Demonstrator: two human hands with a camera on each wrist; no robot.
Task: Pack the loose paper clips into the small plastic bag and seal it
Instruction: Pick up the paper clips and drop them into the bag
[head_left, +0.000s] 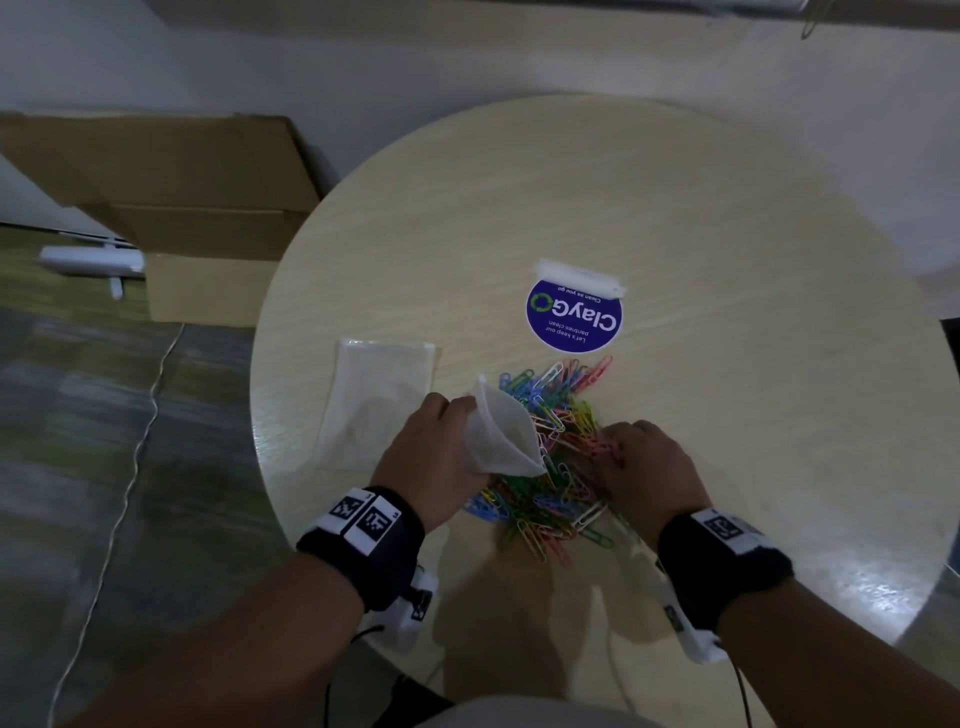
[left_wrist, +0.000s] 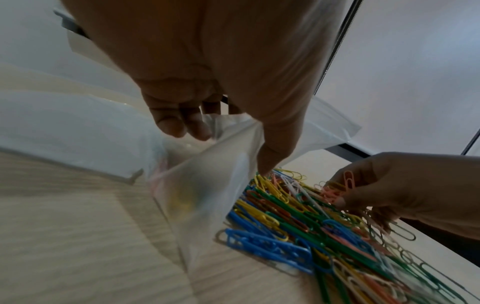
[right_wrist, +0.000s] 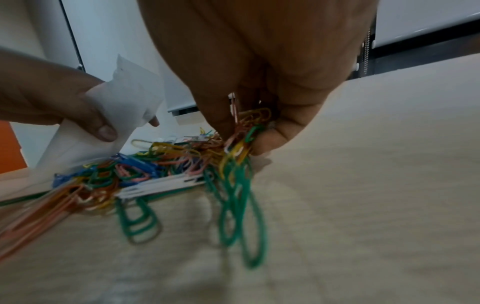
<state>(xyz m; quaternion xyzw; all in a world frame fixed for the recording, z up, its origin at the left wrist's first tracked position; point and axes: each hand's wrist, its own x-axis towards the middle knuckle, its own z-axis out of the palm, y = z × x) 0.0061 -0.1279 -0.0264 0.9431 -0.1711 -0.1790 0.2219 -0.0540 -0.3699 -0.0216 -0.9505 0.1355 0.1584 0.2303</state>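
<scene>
A heap of coloured paper clips (head_left: 550, 467) lies on the round wooden table (head_left: 675, 208). My left hand (head_left: 431, 447) grips a small clear plastic bag (head_left: 501, 434) just left of the heap, its mouth held open toward the clips. In the left wrist view the bag (left_wrist: 207, 181) hangs from thumb and fingers over the pile's edge, with a few faint clips inside. My right hand (head_left: 647, 462) pinches a bunch of paper clips (right_wrist: 241, 142) at the heap's right side, green ones dangling below the fingers.
A larger clear bag (head_left: 379, 395) lies flat on the table, left of my left hand. A round blue sticker (head_left: 574, 314) and a small white packet (head_left: 579, 275) sit beyond the heap. Cardboard boxes (head_left: 182, 208) stand on the floor at the left.
</scene>
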